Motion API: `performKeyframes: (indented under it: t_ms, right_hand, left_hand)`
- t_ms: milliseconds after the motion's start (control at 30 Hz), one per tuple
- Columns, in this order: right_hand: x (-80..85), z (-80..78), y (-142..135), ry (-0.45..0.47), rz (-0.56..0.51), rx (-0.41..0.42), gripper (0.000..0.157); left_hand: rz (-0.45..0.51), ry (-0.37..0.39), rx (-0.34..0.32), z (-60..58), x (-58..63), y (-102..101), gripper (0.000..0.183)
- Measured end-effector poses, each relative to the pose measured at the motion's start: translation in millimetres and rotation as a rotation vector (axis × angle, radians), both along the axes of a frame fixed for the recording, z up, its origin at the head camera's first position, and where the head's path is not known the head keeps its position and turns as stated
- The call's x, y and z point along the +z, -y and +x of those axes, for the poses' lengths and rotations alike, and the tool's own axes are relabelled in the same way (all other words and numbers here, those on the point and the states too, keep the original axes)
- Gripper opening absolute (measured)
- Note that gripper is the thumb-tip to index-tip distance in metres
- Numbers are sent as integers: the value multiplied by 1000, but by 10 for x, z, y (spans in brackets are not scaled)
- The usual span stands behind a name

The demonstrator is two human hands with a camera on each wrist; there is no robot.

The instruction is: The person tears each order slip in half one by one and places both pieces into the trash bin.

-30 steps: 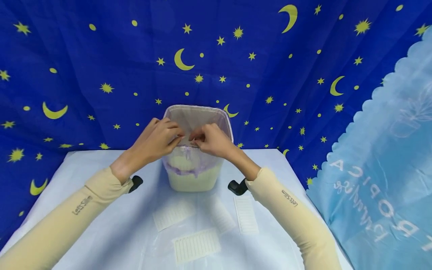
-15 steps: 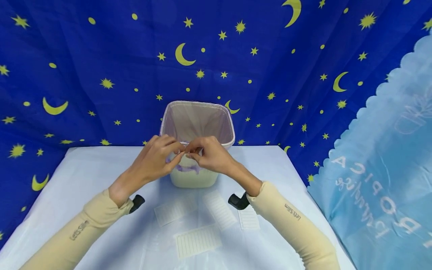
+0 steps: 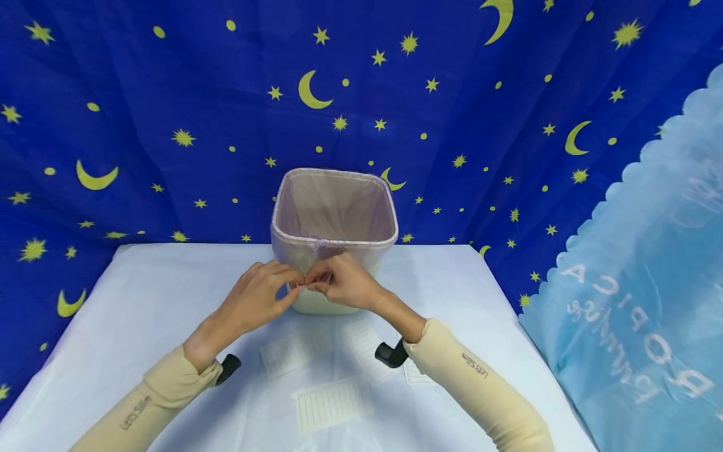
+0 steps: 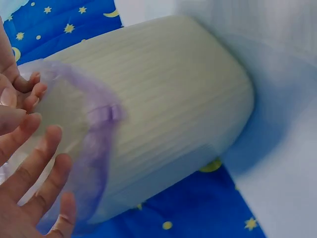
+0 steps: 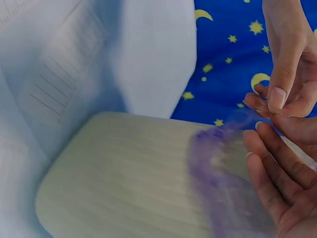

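A pale ribbed wastebasket (image 3: 324,306) stands upright at the back of the table, lined with a thin, see-through purple bin liner (image 5: 205,156) turned down over its rim. The liner's gathered edge (image 4: 105,114) hangs along the outside. In front of the basket, below the rim, both hands meet at their fingertips. My left hand (image 3: 254,295) pinches with thumb and forefinger, its other fingers loosely spread. My right hand (image 3: 349,282) pinches right beside it. A strip of purple film runs up to their fingertips in the right wrist view; the pinched part is mostly hidden.
Several lined paper cards (image 3: 333,405) lie on the white-covered table (image 3: 186,276) before the basket. A blue star-and-moon curtain (image 3: 214,81) hangs close behind it. Light blue cloth (image 3: 649,282) hangs at the right. Black wrist mounts (image 3: 391,355) project below the sleeves.
Both hands have moved down together from the basket's front rim to outside it, toward me, and their fingertips have come together. The wastebasket stays in place; its opening is now uncovered.
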State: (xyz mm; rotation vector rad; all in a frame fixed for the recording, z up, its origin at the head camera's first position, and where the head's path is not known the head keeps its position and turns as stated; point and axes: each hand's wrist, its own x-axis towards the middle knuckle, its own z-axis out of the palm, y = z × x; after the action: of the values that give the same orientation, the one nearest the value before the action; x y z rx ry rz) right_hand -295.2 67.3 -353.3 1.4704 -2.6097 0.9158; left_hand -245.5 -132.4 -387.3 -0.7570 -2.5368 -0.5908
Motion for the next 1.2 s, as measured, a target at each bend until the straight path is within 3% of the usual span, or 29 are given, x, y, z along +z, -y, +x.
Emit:
performKeyframes:
  t_ms: [367,533,800,900,1067,1200]
  right_hand:
    - [-482,4,118,91,44,-31,10]
    - [-651,-16,151,143,32,-51,8]
    - [-931,-101,217,188,69,21,22]
    - [-1011,-119,232,189,73,29,22]
    - [-1156,-130,255,222,105,32,27]
    - [-1284,-132,267,214,156,29,32]
  left_hand:
    - [-27,109,22,58,-416,24,5]
    - [-25,142,26,85,-516,22,5]
    - [-43,203,3,54,-690,38,9]
    - [-52,183,6,40,-758,44,10]
    - [-66,166,52,60,-905,82,15]
    - [-78,284,147,117,-1022,101,27]
